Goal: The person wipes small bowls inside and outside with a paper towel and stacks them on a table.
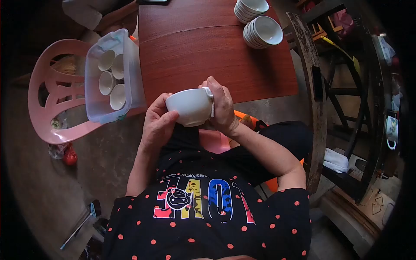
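Observation:
A white bowl (190,107) is held up between my two hands, just off the near edge of the red-brown table. My left hand (159,119) grips its left side, with the thumb on the outer wall. On the right side, my right hand (222,104) presses a white cloth (210,93) to the bowl's rim and wall. Part of the cloth is hidden by the fingers. The bowl is tilted a little, and its inside does not show.
Stacked white bowls (262,32) stand at the far right of the table (195,52). A clear plastic bin (138,82) with several white bowls sits on a pink chair (39,91) at the left. A dark wooden frame (308,65) rises at the right.

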Available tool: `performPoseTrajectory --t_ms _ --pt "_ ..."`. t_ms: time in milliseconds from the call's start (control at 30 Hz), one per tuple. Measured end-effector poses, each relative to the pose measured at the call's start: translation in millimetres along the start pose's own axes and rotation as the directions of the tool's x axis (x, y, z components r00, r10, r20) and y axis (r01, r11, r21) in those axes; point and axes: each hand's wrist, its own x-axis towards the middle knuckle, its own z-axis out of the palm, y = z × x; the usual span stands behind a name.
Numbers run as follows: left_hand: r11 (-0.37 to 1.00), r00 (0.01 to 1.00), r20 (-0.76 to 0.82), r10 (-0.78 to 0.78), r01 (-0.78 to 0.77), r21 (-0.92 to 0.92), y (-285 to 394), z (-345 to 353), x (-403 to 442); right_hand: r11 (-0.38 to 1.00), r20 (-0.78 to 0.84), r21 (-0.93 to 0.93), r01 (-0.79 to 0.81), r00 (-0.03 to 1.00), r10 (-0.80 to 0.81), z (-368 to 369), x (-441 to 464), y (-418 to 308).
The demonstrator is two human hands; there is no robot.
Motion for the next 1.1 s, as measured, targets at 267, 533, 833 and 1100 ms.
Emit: performPoseTrajectory --t_ms 267,533,833,1100 --pt "0.704 0.999 0.028 -0.037 0.006 0.710 -5 9 0 0.994 0.676 -0.092 -0.067 0.729 0.111 -17 28 -12" --pt "0.997 0.997 0.008 0.072 -0.072 0.039 -2 5 4 0.241 0.556 0.556 -0.796 0.571 0.604 -13 25 -12" --pt "0.927 0.990 0.000 0.142 -0.133 0.350 14 13 10 0.138 0.591 0.451 -0.882 0.411 0.694 -24 31 -9" --pt "0.680 0.994 -0.022 -0.109 0.091 0.728 12 17 9 0.984 0.514 -0.044 -0.175 0.841 0.172 -17 27 -20"
